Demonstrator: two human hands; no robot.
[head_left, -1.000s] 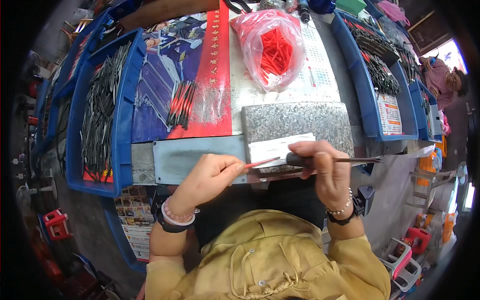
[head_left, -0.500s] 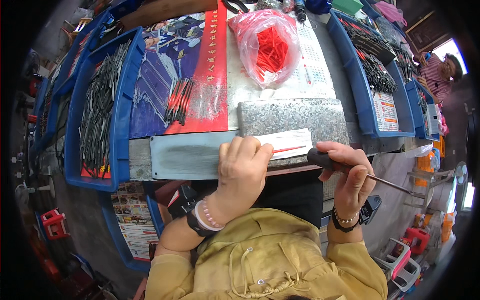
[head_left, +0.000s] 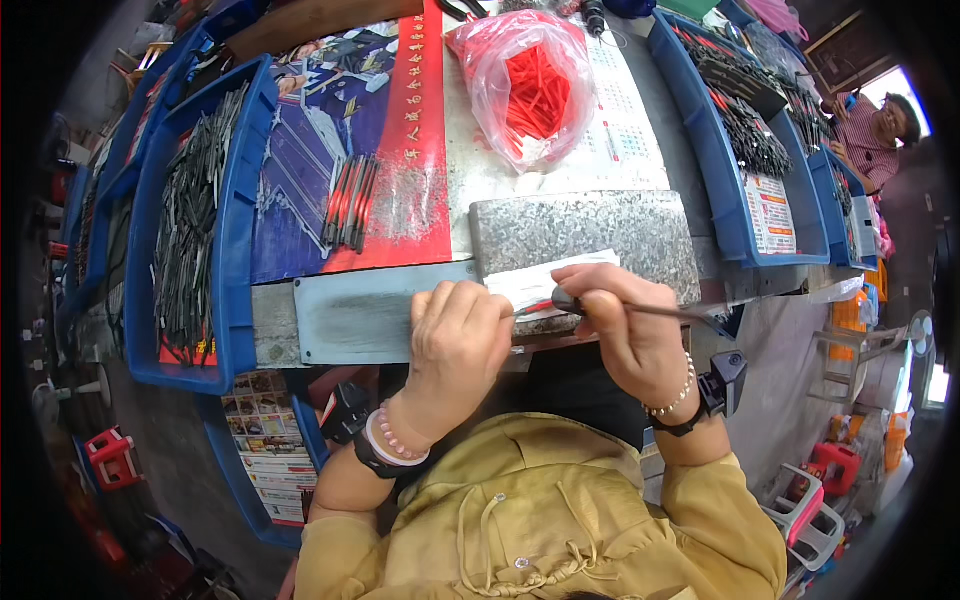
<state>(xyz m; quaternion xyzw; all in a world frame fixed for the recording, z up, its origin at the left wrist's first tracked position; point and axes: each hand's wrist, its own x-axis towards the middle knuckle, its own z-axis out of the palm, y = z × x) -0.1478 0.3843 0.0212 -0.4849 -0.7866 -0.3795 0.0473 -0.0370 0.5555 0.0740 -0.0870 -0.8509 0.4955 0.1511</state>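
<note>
1. While the left grip [head_left: 460,332] pinches a thin red stick [head_left: 536,308] over paper [head_left: 522,282], the right grip [head_left: 635,335], closed round a dark-handled tool [head_left: 566,301], has swung in.
2. So tool and stick nearly meet.

1. Far left, a long bin [head_left: 240,300] holds loose sticks [head_left: 195,210].
2. Right of it, along the table's front edge, lies a flat plate [head_left: 350,320]; behind the plate, a row of rods [head_left: 350,205] rests on a poster [head_left: 300,220].
3. Right of the plate sits a slab [head_left: 580,225], with a pad [head_left: 520,287] on its front part.
4. Behind the slab, a bag [head_left: 485,75] contains tubes [head_left: 538,90].
5. The left hand [head_left: 460,335] is over the plate's right end; a thin piece [head_left: 535,307], partly hidden, seems to reach from it over the pad.
6. The right hand [head_left: 625,320], with a tool [head_left: 567,301], is at the slab's front.
7. Farther right, another bin [head_left: 805,240] holds more sticks [head_left: 750,135].
</note>
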